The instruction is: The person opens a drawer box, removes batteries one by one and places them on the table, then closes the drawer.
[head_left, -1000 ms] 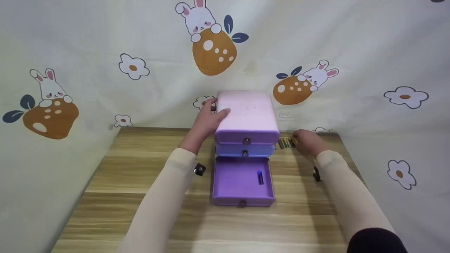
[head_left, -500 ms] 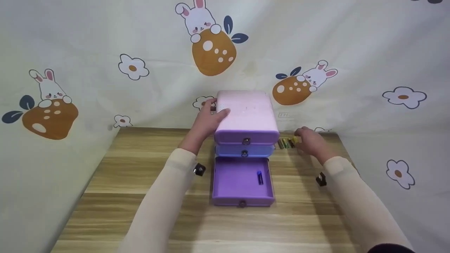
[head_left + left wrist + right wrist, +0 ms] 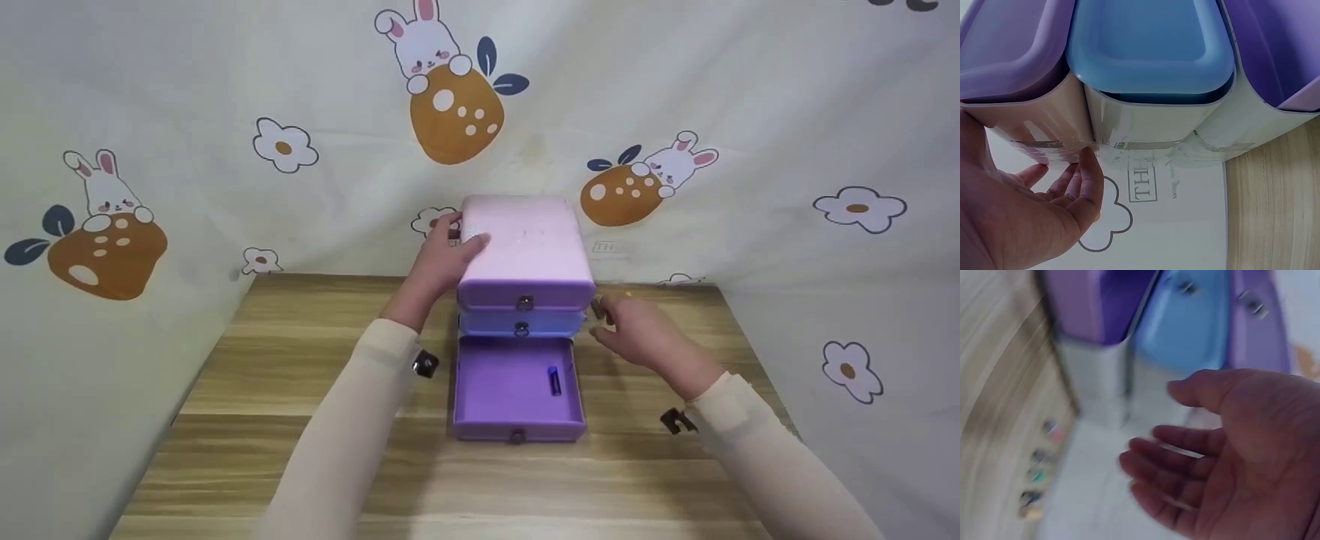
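Note:
A three-tier drawer cabinet (image 3: pixel 525 236) with a pale pink top stands at the table's back. Its lowest purple drawer (image 3: pixel 510 394) is pulled out and holds a small blue battery (image 3: pixel 555 381) near the right wall. My left hand (image 3: pixel 442 259) rests on the cabinet's upper left edge, thumb over the top, other fingers bent loosely along the side. To the cabinet's right is my right hand (image 3: pixel 637 330), its fingers relaxed around empty air. Several small coloured cylinders (image 3: pixel 1039 475), battery-like and blurred, lie on the table beyond it; in the head view the hand mostly covers them.
A blue middle drawer (image 3: pixel 491 324) and a purple upper drawer (image 3: pixel 487 295) are pushed in, each with a metal pull. Behind the wood-grain table (image 3: pixel 300 450) hangs a white cloth (image 3: pixel 540 97) printed with rabbits. Each wrist carries a small black camera (image 3: pixel 426 364).
My right hand has drawn left, away from the far end of the row of small cylinders, toward the cabinet's front right corner. The left hand stays in place.

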The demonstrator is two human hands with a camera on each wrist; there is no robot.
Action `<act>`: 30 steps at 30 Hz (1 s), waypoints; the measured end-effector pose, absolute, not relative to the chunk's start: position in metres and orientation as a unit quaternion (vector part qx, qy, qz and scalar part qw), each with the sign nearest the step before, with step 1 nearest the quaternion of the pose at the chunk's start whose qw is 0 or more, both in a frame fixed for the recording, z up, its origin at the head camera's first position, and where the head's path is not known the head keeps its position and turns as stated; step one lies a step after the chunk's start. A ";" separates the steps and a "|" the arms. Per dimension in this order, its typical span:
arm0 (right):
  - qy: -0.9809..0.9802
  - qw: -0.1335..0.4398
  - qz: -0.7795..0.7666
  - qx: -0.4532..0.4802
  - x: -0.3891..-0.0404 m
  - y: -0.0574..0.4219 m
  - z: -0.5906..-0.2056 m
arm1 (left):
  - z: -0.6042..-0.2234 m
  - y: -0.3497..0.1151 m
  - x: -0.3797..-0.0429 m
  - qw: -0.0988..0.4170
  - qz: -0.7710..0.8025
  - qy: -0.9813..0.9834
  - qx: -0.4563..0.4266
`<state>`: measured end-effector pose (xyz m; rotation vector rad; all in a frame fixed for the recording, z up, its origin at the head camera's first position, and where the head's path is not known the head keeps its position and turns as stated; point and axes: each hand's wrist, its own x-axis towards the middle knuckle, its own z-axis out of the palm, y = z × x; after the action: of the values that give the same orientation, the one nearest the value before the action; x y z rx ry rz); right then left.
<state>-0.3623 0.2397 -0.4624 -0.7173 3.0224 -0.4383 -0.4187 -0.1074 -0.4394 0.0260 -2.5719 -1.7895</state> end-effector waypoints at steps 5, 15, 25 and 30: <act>0.955 0.043 -0.124 -0.264 -0.335 0.217 -0.451 | -0.440 -0.106 -0.418 0.010 -0.574 -0.819 0.005; 0.926 0.043 -0.059 -0.369 -0.308 0.174 -0.465 | -0.441 -0.107 -0.419 0.005 -0.564 -0.825 0.008; 0.927 0.048 0.069 -0.366 -0.313 0.154 -0.496 | -0.441 -0.108 -0.420 0.010 -0.567 -0.824 0.001; 0.923 0.032 0.110 -0.368 -0.318 0.150 -0.506 | -0.441 -0.108 -0.419 0.010 -0.565 -0.825 0.002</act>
<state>-0.3184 0.1498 -0.5057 -1.1323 2.8410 0.3389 -0.4194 -0.1080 -0.4406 0.0072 -2.5761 -1.7632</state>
